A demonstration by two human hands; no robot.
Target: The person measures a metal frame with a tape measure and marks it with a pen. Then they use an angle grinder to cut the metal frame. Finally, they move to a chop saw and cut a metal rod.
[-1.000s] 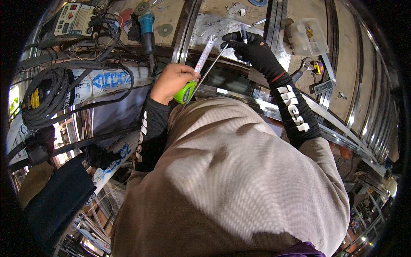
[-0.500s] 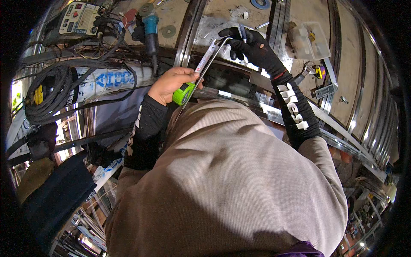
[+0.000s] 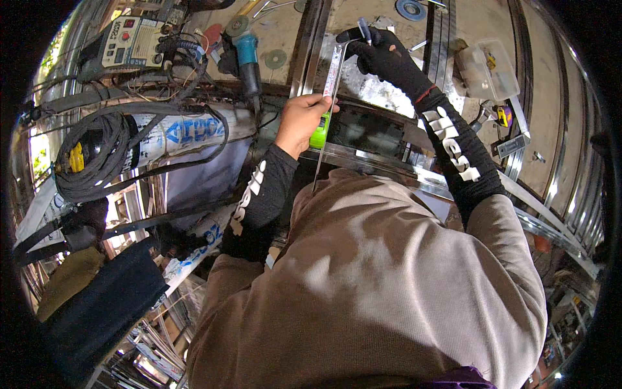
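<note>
Left hand (image 3: 301, 122), bare, fingers curled shut around a lime-green tape measure case (image 3: 319, 133); the case sits at the near edge of a metal workpiece. The tape blade (image 3: 333, 74) runs from the case away toward the far side, lying along a shiny steel rail (image 3: 311, 45). Right hand (image 3: 381, 53), in a black glove, is closed at the far end of the blade, fingertips pinching a thin pen-like marker (image 3: 364, 29) just at the blade's tip; whether it also pins the blade itself cannot be told. Both forearms wear black sleeves with white lettering. Left of the left hand, a teal-bodied angle grinder (image 3: 248, 55) lies on the bench, its cord leading to a coil of black cable (image 3: 94, 152). Far left, a grey welding unit (image 3: 133, 42) with knobs. Right of the gloved hand, a clear plastic box (image 3: 487, 70) of small parts, near it a small yellow tool (image 3: 503, 117). A blue disc (image 3: 411, 9) sits at the far edge.
</note>
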